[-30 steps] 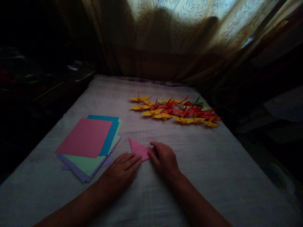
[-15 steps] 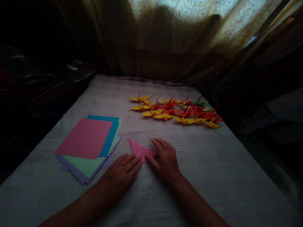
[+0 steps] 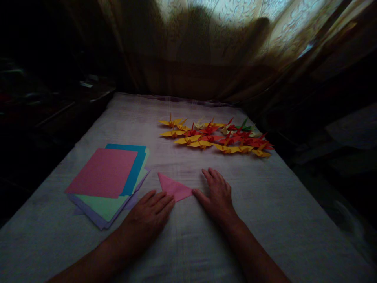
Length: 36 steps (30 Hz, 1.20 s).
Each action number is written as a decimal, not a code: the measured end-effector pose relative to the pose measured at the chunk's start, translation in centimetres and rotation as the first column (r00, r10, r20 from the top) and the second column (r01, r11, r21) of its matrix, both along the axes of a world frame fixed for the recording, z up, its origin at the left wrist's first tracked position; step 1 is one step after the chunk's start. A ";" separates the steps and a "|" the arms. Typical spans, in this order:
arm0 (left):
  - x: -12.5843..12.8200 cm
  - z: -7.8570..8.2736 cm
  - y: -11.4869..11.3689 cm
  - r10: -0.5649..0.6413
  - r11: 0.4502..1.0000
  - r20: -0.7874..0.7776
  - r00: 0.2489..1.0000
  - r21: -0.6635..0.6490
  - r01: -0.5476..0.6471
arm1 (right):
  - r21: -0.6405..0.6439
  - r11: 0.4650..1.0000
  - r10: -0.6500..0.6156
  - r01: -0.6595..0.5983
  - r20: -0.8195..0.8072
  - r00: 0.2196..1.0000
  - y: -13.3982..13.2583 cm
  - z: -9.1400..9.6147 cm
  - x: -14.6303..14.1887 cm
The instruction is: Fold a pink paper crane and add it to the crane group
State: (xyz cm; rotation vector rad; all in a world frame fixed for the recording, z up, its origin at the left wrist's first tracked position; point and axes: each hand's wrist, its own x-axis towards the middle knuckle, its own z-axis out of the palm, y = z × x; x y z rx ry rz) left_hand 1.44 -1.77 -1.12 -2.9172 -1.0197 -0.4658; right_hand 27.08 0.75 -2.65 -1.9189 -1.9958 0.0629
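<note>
A pink paper folded into a triangle [image 3: 176, 188] lies flat on the cloth-covered table in front of me. My left hand [image 3: 154, 210] rests with outstretched fingers, their tips on the triangle's lower left edge. At the triangle's right corner is my right hand [image 3: 216, 194], its fingers spread and the thumb tip touching or just beside the point. Left of the hands lies a stack of square paper sheets, with a pink sheet [image 3: 103, 172] on top, a blue sheet [image 3: 134, 173] under it, and light green and purple sheets below.
Several folded paper cranes [image 3: 203, 143] in yellow, red, cream and green stand in rows at the back right. A pale checked cloth [image 3: 138, 114] covers the table. Beyond its far edge hangs a patterned curtain [image 3: 200, 51]. Both sides of the room are dark.
My right hand has slid right, from on top of the pink triangle to its right corner, uncovering that side. My left hand stays on the paper. The view has shifted slightly.
</note>
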 end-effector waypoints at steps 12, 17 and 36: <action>3.5 1.7 1.0 0.117 0.985 -0.107 0.987 -0.118 -0.129 | -0.069 0.997 -0.016 0.016 0.009 1.000 0.0 0.6 -0.5; 3.3 0.5 0.9 0.135 0.988 -0.105 0.985 -0.059 -0.142 | -0.078 0.997 0.002 -0.001 0.004 1.000 0.1 0.6 -0.4; 0.1 0.9 0.0 0.060 0.998 -0.092 0.994 -0.025 -0.063 | -0.050 0.997 0.057 -0.056 0.030 0.998 0.4 -0.5 0.4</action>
